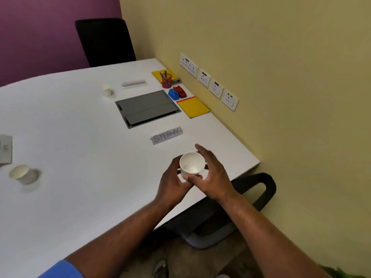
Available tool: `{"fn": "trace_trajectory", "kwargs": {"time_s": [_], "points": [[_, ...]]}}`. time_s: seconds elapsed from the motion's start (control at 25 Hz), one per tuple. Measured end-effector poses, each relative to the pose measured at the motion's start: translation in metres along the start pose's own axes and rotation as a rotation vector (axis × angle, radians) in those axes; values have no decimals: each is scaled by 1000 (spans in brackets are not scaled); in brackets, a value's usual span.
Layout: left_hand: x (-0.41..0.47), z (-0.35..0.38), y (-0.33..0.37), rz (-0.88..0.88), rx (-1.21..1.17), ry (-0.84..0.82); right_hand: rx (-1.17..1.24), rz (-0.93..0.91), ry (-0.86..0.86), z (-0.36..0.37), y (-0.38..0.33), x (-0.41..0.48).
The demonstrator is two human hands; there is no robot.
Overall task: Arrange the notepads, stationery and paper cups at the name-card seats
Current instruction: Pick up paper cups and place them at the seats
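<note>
Both of my hands wrap one white paper cup (191, 163) upright near the table's near right edge, just in front of the name card reading STEPHN (166, 135). My left hand (172, 183) grips its left side and my right hand (210, 173) covers its right side. Another paper cup (105, 90) stands by the far name card (134, 83). A third cup (22, 173) sits at the left beside a card (6, 149). Two yellow notepads lie by the wall, one near (193, 106) and one far (163, 75). A red pen holder (166, 80) stands on the far one.
A grey cable hatch (147, 108) is set into the white table (80, 127). A blue item (173, 94) and a red item (180, 91) lie between the notepads. Black chairs stand at the far end (105, 42) and under the near right edge (259, 193). Wall sockets (208, 81) line the yellow wall.
</note>
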State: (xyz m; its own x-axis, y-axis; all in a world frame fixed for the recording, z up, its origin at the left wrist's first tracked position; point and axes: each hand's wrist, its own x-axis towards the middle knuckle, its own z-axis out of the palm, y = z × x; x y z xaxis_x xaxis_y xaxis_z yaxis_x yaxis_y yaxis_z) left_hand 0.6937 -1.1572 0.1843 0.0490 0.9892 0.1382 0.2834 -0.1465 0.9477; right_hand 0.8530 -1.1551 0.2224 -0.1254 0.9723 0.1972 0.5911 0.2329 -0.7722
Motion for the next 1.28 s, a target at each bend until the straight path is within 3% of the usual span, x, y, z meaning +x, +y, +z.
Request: {"fn": "trace_trajectory", "kwargs": {"time_s": [0.6, 1.0, 1.28], "points": [[84, 147, 18, -209, 131, 332, 119, -271, -358, -84, 137, 124], [137, 165, -32, -260, 181, 244, 110, -151, -377, -72, 191, 164], [204, 196, -83, -349, 321, 214, 101, -101, -387, -54, 267, 232]]}}
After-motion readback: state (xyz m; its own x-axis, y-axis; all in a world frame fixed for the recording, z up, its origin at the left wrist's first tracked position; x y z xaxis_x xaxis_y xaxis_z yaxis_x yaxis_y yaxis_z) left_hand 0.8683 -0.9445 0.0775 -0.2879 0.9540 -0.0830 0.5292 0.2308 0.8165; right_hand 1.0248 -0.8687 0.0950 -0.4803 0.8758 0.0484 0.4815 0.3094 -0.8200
